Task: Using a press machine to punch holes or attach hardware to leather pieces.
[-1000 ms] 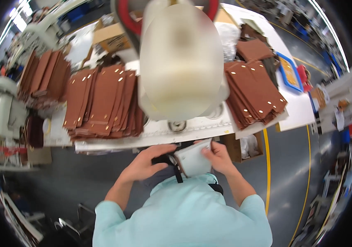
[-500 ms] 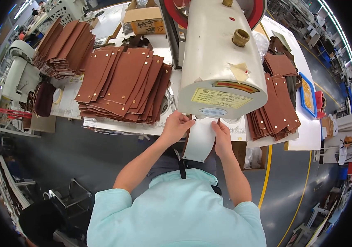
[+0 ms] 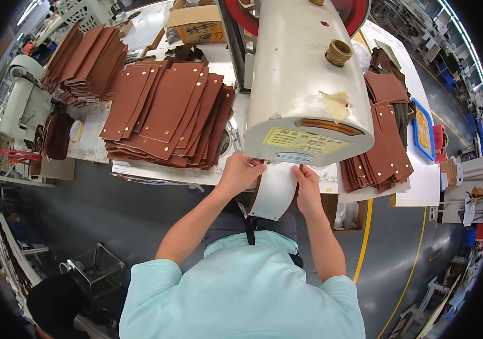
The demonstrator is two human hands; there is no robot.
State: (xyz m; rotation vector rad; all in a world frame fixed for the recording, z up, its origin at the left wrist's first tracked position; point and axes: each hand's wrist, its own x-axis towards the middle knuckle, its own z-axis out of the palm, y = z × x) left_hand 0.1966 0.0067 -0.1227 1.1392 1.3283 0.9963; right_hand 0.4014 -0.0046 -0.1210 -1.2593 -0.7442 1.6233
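Observation:
A leather panel point(image 3: 273, 198), pale on its upper face with brown edges, hangs over the table's front edge with small studs at its lower end. My left hand point(image 3: 240, 173) pinches its left edge, just under the front of a large cream-coloured machine head point(image 3: 309, 85). At the right edge, my right hand point(image 3: 308, 185) grips the same panel between thumb and fingers. The panel's far end is hidden beneath the machine. Left of the machine lies a stack of brown studded leather panels point(image 3: 165, 110); to its right is a smaller pile of similar panels point(image 3: 386, 144).
Metal scissors or pliers point(image 3: 233, 135) lie beside the left stack. Farther left are more brown panels point(image 3: 91, 62) and a tape roll point(image 3: 76, 131). A blue tray point(image 3: 423, 130) with small yellowish pieces sits at the right. A cardboard box point(image 3: 199, 25) stands behind.
The panel's lower end has moved slightly up toward the machine, with both hands still at its edges. The view has shifted a little.

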